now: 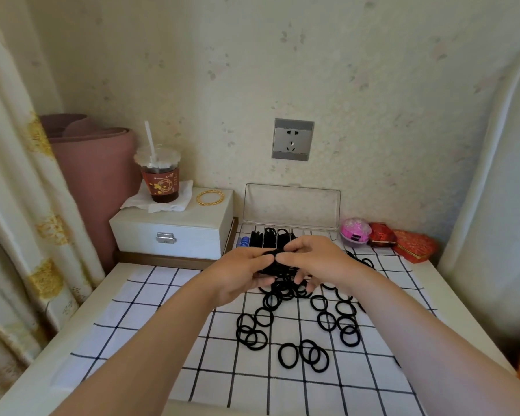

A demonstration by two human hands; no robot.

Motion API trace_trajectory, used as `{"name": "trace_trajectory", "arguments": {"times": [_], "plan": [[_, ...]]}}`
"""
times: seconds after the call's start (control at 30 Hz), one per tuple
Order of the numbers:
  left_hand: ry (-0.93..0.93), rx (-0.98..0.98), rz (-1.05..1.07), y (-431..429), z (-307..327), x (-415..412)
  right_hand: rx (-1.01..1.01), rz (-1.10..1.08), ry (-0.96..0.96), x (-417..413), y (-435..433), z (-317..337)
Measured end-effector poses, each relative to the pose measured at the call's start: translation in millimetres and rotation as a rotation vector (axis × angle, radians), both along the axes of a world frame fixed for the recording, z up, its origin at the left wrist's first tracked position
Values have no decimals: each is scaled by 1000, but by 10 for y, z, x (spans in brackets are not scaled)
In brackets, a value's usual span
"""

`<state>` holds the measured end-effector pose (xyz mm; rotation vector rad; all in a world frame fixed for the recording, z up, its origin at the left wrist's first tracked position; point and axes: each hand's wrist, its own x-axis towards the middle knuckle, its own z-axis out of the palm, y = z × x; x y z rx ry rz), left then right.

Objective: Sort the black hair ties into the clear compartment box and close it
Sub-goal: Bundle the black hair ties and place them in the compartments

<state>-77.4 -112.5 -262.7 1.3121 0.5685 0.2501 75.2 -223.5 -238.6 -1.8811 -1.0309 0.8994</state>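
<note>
Black elastic hair ties, gathered into a bunch, are held between both hands in the head view, the only view there is. The left hand and the right hand meet fingertip to fingertip. The fingers and thumbs of both curl in and pinch the bunch, so neither hand is free. The bunch seems to lie crosswise, running from one hand to the other, though most of it is hidden inside the grip.

The clear plastic compartment box stands just beyond the fingertips, on the side away from the person. Its hinged lid is upright against the wall, so the compartments are open from above. Black ties already stand in the slots beyond the left fingertips, and small blue items fill the slot left of those. The right hand covers the slots on its own side, so whether they are filled cannot be told.

Below and nearer than the fingers, many loose ties lie scattered on the white black-checked cloth.

Both hands look about equally near the box. The coming move is likely a short push forward and down. The bunch may need turning to suit a slot.
</note>
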Motion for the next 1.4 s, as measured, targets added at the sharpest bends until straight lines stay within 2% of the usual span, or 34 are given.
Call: {"name": "trace_trajectory", "arguments": {"times": [0.07,0.13,0.27,0.43,0.63,0.77,0.9,1.07,1.2,1.4], "plan": [[-11,32,-7,-19,9,46,-16,39,201,46,-47,7],[2,59,40,-39,18,99,15,34,320,80,-67,-5],[40,4,175,-96,35,164,19,-13,372,133,-89,-27],[-3,14,265,-164,29,205,69,-32,478,179,-106,-31],[64,211,130,-228,57,240,53,-87,515,186,-80,-74],[73,279,33,-230,105,257,3,-103,457,265,-103,-42],[51,382,99,-170,162,365,100,-224,401,412,-50,43],[140,715,137,23,67,569,232,-394,302,542,13,92],[176,921,145,122,-45,735,221,-481,47,605,114,7],[234,1156,79,230,-260,885,9,-388,-459,656,337,-207]]}}
